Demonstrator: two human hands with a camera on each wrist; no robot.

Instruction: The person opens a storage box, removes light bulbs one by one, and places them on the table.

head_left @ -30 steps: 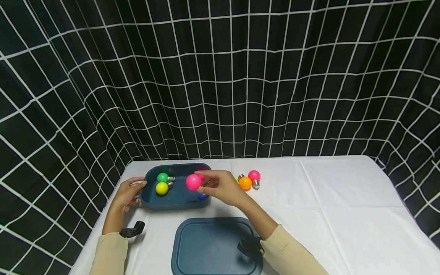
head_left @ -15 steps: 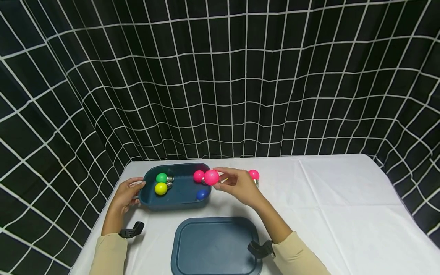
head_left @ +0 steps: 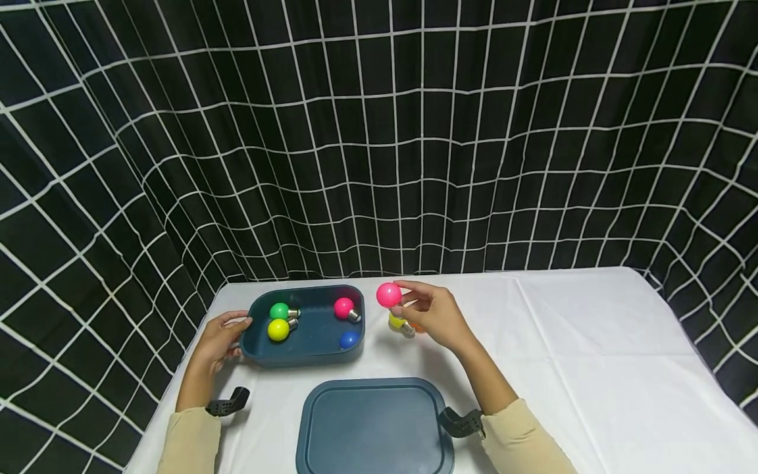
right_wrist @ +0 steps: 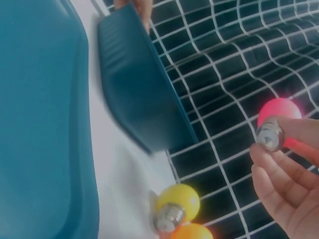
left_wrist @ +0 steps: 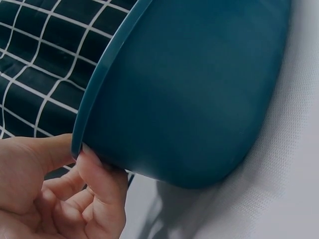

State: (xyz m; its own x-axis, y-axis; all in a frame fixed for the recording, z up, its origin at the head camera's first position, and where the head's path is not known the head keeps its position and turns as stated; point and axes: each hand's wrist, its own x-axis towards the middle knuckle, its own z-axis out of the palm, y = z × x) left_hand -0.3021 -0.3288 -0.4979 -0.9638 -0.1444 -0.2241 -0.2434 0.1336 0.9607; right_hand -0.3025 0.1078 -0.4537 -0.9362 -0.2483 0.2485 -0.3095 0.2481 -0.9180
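Observation:
My left hand (head_left: 219,336) grips the left end of a dark teal plastic container (head_left: 302,357); in the left wrist view, its thumb and fingers pinch the rim (left_wrist: 94,89). Inside lie a green bulb (head_left: 279,311), a yellow bulb (head_left: 277,330), a pink bulb (head_left: 343,307) and a blue bulb (head_left: 349,340). Just right of the container, my right hand (head_left: 435,315) holds another pink light bulb (head_left: 389,295) above the table, pinching its metal base (right_wrist: 269,134). Below that hand lie a second yellow bulb (head_left: 397,321) and an orange bulb (right_wrist: 192,232), partly hidden.
A flat teal lid-like panel (head_left: 375,428) with rounded corners lies on the white cloth (head_left: 592,368) in front of the container. Black curtains (head_left: 438,151) with a white grid stand behind the table and at both sides.
My right hand has moved right with the pink bulb, from above the container to beyond its right end. The pink bulb inside has come into full view. The left hand stays on the rim.

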